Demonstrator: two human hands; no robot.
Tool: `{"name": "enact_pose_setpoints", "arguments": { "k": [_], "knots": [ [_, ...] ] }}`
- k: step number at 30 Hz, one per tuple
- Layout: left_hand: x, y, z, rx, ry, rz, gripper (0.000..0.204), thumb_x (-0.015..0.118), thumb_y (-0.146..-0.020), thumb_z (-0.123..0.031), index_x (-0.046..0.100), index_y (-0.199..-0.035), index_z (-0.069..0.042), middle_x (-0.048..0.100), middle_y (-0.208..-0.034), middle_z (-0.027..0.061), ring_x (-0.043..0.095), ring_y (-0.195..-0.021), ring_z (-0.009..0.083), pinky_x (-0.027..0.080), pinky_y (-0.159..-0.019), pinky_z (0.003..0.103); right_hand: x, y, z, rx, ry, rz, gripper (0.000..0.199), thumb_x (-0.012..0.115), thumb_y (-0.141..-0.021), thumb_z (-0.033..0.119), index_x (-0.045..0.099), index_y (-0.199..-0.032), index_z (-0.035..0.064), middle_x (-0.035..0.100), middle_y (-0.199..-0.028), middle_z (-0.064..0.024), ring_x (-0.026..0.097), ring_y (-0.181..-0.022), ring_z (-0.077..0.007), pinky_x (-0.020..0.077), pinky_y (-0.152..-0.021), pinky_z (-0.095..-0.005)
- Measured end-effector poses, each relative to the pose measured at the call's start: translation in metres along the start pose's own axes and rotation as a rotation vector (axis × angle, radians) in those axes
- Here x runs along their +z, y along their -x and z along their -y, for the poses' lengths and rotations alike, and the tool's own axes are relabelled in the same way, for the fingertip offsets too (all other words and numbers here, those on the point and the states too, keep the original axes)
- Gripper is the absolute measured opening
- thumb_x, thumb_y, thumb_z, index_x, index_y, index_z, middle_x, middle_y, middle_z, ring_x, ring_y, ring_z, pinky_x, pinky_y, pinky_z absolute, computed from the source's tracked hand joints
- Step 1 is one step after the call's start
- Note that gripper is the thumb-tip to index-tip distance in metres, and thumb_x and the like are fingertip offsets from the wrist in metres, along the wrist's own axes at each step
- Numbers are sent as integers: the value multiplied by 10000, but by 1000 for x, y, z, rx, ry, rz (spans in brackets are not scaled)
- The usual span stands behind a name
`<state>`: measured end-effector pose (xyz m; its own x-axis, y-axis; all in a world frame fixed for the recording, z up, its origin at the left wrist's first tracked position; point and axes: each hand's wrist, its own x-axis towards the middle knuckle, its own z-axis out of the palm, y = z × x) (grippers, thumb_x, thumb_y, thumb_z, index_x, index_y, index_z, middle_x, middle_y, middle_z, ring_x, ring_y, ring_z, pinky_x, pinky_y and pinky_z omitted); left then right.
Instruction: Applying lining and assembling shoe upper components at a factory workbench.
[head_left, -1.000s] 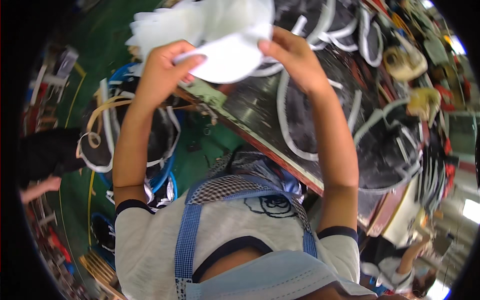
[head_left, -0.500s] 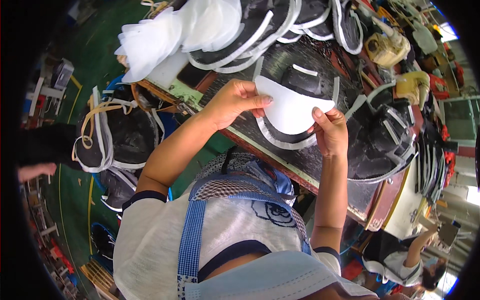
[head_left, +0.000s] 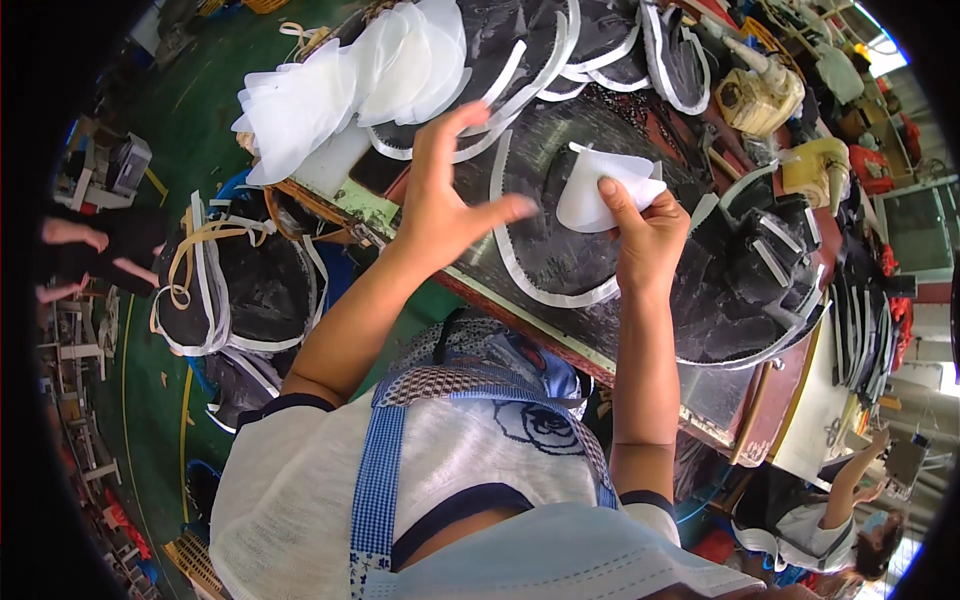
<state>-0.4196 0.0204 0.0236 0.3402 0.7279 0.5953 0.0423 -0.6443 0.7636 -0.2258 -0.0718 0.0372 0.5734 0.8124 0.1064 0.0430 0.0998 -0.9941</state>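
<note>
Head view: my right hand (head_left: 645, 240) pinches a thin white curved fabric piece (head_left: 605, 188) by its lower edge, thumb on the near face and fingers behind, holding it just above the black mesh panel with white binding (head_left: 560, 230) that lies on the workbench (head_left: 640, 372). I judge the white piece very light and limp, folding on itself where I grip, so an edge pinch suits it better than a flat grasp; it looks smooth, slightly translucent, not fragile but easy to crease. My left hand (head_left: 440, 195) hovers empty, fingers spread wide, above the same black panel, near a fanned stack of white fabric pieces (head_left: 330, 85) at the bench's far left. The black panels look soft, matte and floppy, rounded in outline with a firmer white trim along the rim
</note>
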Motion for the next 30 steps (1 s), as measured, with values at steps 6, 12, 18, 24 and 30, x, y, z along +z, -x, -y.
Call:
{"name": "enact_pose_setpoints", "arguments": {
  "k": [6,12,18,24,30],
  "knots": [
    [0,5,-28,217,-132,260,887,880,-642,-177,458,-1409,-31,581,-1279,148,568,-1167,322,427,-1030,396,29,18,1,-266,148,51,194,811,-809,138,708,-866,-16,680,-750,-18,560,-617,-55,437,-525,-217],
    [-39,7,-9,65,20,-206,666,798,-732,-52,533,-1343,-21,606,-1127,128,608,-1034,210,486,-903,337,32,20,-11,-185,-216,-70,124,692,-910,107,660,-846,6,675,-795,-42,598,-666,-79,490,-605,-229],
    [-233,-79,131,368,-210,44,1004,839,-675,-227,300,-1510,-83,366,-1490,213,265,-1414,403,230,-1150,508,-28,-15,-5,-154,-427,-226,201,598,-986,184,625,-918,-4,683,-862,-68,653,-714,-138,549,-669,-283],
    [-52,-33,64,-132,101,255,712,794,-800,-279,484,-1396,-41,604,-1267,125,552,-1170,193,437,-984,337,-40,3,-25,-172,-365,-272,158,656,-950,150,655,-877,10,679,-811,-40,610,-686,-75,502,-631,-227],
    [41,16,33,-227,-32,428,415,730,-840,-100,626,-1241,-70,702,-1057,95,637,-848,123,502,-739,269,-50,25,-45,-65,591,-44,238,770,-837,215,677,-796,-1,618,-622,-33,513,-535,-81,403,-493,-281]
  ]
}}
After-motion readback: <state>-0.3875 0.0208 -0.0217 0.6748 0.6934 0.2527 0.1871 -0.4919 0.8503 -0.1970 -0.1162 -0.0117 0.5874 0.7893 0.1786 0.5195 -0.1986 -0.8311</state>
